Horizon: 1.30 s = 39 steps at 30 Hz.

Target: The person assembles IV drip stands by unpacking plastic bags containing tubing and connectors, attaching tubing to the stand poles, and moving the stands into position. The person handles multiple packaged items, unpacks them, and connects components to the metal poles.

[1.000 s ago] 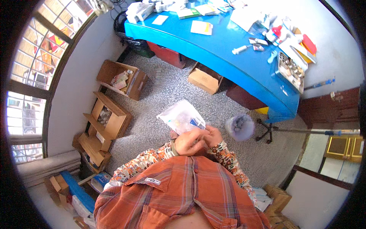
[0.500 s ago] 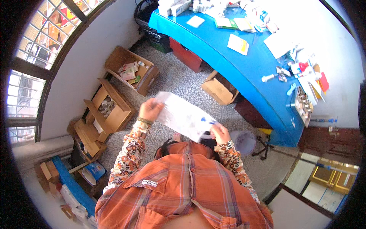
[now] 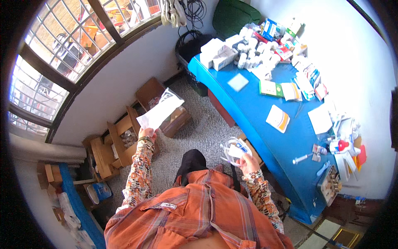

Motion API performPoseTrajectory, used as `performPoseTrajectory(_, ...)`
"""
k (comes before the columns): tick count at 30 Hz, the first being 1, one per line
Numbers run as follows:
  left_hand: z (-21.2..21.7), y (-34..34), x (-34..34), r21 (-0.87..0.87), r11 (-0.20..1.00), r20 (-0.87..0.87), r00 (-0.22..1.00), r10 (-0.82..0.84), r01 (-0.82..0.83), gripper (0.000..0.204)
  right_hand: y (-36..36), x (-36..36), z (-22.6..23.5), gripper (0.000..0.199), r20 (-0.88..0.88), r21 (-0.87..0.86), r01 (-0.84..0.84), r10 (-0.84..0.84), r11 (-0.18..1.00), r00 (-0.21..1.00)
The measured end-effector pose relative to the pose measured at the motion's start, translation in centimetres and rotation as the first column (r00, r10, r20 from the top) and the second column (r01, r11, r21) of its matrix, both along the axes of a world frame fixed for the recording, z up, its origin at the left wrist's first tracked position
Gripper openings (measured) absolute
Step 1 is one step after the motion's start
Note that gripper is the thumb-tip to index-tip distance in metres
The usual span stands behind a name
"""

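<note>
My left hand (image 3: 147, 133) is closed on the lower end of a white plastic packaging bag (image 3: 159, 113), which stretches up and away over an open carton (image 3: 177, 122). Some dark print shows at its far end. Off to the right, my right hand (image 3: 248, 163) grips a coil of clear tubing (image 3: 233, 150) with white and blue parts. The coil hangs in the air beside the blue table (image 3: 257, 120), apart from the bag.
White boxes (image 3: 224, 58), bottles, packets (image 3: 277, 118), a syringe (image 3: 302, 159) and a metal tray of vials (image 3: 330, 186) crowd the blue table. More open cartons (image 3: 99, 153) line the left wall below the barred window (image 3: 70, 37). A black bin (image 3: 192, 52) stands behind.
My hands have moved apart. The bag, earlier stretched between both hands, is now in my left hand alone, while the coiled tubing is out in my right. The view has shifted toward the table.
</note>
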<state>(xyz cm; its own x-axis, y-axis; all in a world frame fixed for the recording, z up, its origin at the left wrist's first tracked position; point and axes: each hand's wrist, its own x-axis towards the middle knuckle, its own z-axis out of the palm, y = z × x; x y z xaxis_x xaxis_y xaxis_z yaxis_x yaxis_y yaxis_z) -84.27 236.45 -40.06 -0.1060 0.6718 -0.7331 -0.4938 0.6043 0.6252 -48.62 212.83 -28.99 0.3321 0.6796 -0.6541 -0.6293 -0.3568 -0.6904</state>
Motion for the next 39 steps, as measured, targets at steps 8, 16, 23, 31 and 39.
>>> performPoseTrajectory(8, -4.1, 22.4, 8.8, 0.222, 0.975, 0.11, 0.994, -0.026, 0.001, 0.05, 6.2, -0.9, -2.6, 0.02, 0.158, -0.227, 0.044, -0.007, 0.973, 0.987)
performPoseTrajectory(16, -9.9, 41.2, 21.5, 0.363, 0.914, 0.226, 0.933, -0.278, 0.184, 0.042, 11.2, -5.5, -2.6, 0.021, 0.126, -0.205, 0.323, -0.303, 0.924, 0.945)
performPoseTrajectory(23, -21.2, 42.2, 22.5, 0.14, 0.772, -0.137, 0.784, -0.605, 0.62, 0.043, 9.0, -9.9, -2.3, 0.024, 0.157, -0.252, 0.593, -0.573, 0.764, 0.805)
performPoseTrajectory(31, -3.1, 8.3, 23.9, 0.008, -0.223, 0.284, -0.216, -0.934, 0.975, 0.026, 2.9, -14.3, 0.7, 0.02, 0.24, 0.138, 0.896, -0.892, 0.422, 0.383)
performPoseTrajectory(39, 12.7, -22.2, 22.3, 0.775, -0.599, -0.164, -0.853, -0.496, 0.2, 0.024, -9.9, -23.0, 3.3, 0.024, 0.475, 0.21, 0.947, -0.872, 0.244, 0.119)
